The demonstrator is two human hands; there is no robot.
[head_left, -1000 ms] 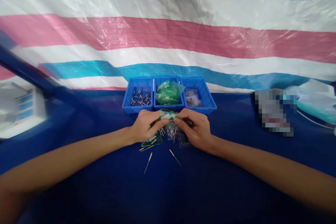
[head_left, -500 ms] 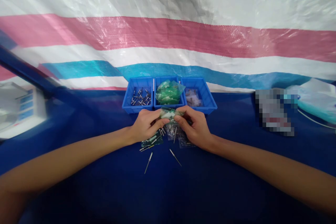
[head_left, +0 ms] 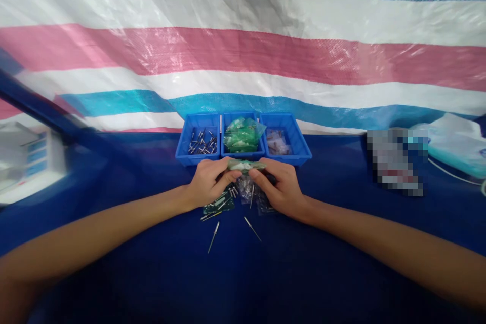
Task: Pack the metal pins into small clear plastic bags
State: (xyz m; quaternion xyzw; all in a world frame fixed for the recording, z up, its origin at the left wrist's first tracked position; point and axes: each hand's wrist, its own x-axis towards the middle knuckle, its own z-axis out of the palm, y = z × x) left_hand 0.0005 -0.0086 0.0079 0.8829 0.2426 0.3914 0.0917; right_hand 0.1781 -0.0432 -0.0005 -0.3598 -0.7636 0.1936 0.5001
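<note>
Between my two hands is a small greenish plastic bag, held up just in front of the blue bins. My left hand pinches its left end between thumb and fingers. On the right end, the thumb and fingers of my right hand are closed too. Below the hands, a green bag with rivets and clear bags of rivets lie on the table, partly covered by the hands. Two loose pop rivets, a left one and a right one, lie nearer to me.
Three blue bins stand in a row: the left bin has loose rivets, the middle one green bags, the right one clear bags. A white device sits at left. A bluish plastic bag and a blurred-out item lie right.
The greenish bag has tipped, so it now shows narrower and flatter between my hands. Both hands keep hold of it; my right thumb has shifted slightly left.
</note>
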